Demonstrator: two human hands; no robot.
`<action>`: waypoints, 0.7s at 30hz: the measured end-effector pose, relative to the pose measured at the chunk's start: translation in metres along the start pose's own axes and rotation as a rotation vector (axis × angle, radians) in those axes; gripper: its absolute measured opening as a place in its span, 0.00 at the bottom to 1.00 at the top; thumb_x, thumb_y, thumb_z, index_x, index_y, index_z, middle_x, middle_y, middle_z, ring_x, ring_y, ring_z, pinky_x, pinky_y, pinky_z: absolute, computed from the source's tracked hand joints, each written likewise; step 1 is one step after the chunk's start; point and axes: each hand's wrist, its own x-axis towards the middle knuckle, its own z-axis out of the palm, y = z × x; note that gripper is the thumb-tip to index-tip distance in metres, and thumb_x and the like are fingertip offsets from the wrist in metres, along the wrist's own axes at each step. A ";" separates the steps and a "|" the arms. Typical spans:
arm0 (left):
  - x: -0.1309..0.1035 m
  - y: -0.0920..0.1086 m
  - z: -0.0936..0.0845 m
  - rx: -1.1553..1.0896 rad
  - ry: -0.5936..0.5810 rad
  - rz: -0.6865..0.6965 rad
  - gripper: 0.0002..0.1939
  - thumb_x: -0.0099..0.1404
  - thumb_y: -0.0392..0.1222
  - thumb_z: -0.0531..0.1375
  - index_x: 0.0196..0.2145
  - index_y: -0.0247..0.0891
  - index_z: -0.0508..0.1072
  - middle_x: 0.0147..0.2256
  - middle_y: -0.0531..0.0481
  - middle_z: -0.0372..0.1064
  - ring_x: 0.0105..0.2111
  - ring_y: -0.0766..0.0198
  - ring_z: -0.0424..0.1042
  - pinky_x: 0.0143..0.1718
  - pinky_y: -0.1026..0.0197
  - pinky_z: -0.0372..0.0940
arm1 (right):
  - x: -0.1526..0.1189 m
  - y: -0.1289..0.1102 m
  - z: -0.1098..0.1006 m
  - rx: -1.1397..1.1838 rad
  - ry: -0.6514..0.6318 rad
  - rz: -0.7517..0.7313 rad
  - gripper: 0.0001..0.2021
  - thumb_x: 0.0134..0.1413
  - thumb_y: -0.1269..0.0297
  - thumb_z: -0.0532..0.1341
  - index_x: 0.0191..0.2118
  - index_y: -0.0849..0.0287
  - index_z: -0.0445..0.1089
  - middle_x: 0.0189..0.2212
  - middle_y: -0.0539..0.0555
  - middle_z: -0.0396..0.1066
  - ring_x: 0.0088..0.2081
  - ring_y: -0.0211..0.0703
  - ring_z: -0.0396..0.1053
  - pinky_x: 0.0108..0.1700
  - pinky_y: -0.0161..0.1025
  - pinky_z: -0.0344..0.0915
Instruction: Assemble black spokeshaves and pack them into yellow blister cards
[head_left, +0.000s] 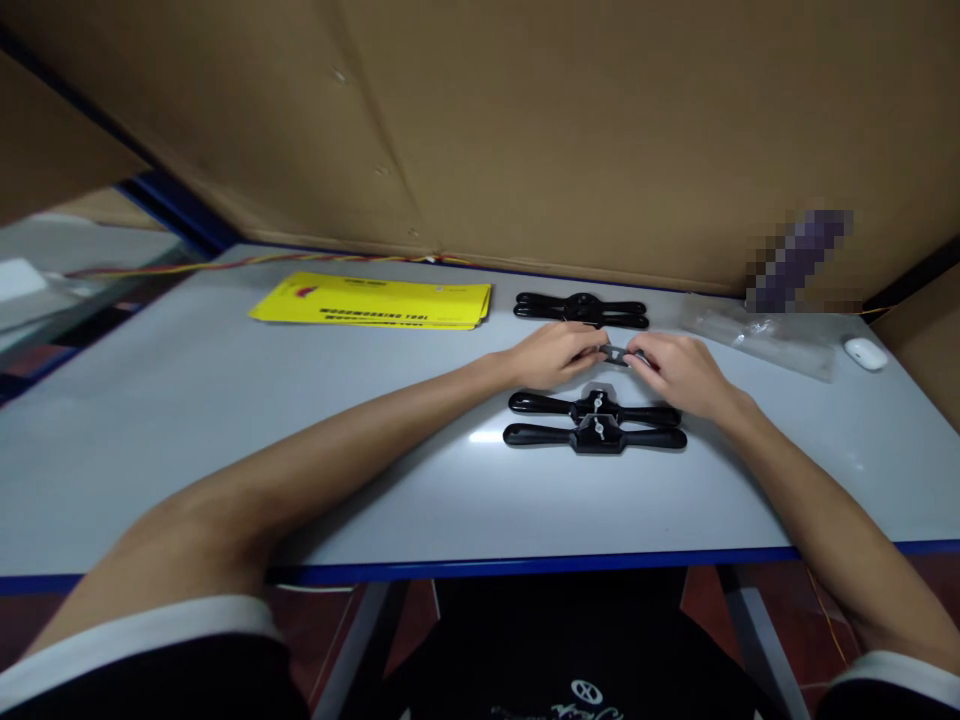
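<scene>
A black spokeshave (616, 355) is gripped at its two ends, with only its dark middle part showing between my hands. My left hand (556, 354) is closed around one side, and my right hand (677, 370) is closed around the other; my fingers cover the handles. Just in front of my hands lie two more spokeshaves side by side, a farther one (547, 403) and a nearer one (595, 440), each with a silvery piece at its centre. Behind my hands, further black spokeshaves (581, 304) lie close together on the grey table (420, 470).
Yellow printed cards (375, 302) lie stacked at the back left. A clear plastic bag (772, 340) and a white rounded case (865, 353) are at the back right. Cardboard panels (525, 130) stand behind the table, with a twisted wire (300, 260) along their foot.
</scene>
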 end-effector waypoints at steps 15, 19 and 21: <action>0.000 0.002 -0.003 -0.027 0.010 -0.018 0.20 0.77 0.48 0.47 0.36 0.37 0.74 0.32 0.45 0.73 0.32 0.59 0.69 0.38 0.57 0.63 | 0.001 0.042 0.002 -0.011 0.178 0.235 0.11 0.63 0.58 0.60 0.32 0.55 0.77 0.32 0.58 0.74 0.37 0.53 0.67 0.41 0.47 0.60; 0.000 0.004 -0.008 -0.085 -0.050 0.066 0.24 0.75 0.54 0.51 0.25 0.40 0.66 0.26 0.48 0.66 0.29 0.60 0.65 0.34 0.57 0.59 | 0.000 0.041 0.006 -0.102 0.221 0.241 0.11 0.63 0.61 0.59 0.33 0.55 0.77 0.34 0.59 0.74 0.39 0.56 0.68 0.42 0.48 0.60; 0.000 0.005 -0.009 -0.118 -0.077 0.094 0.25 0.74 0.58 0.53 0.23 0.41 0.65 0.25 0.49 0.65 0.28 0.60 0.64 0.34 0.57 0.58 | -0.002 0.037 0.004 -0.112 0.224 0.232 0.11 0.64 0.62 0.58 0.34 0.56 0.76 0.34 0.59 0.74 0.39 0.55 0.69 0.42 0.48 0.60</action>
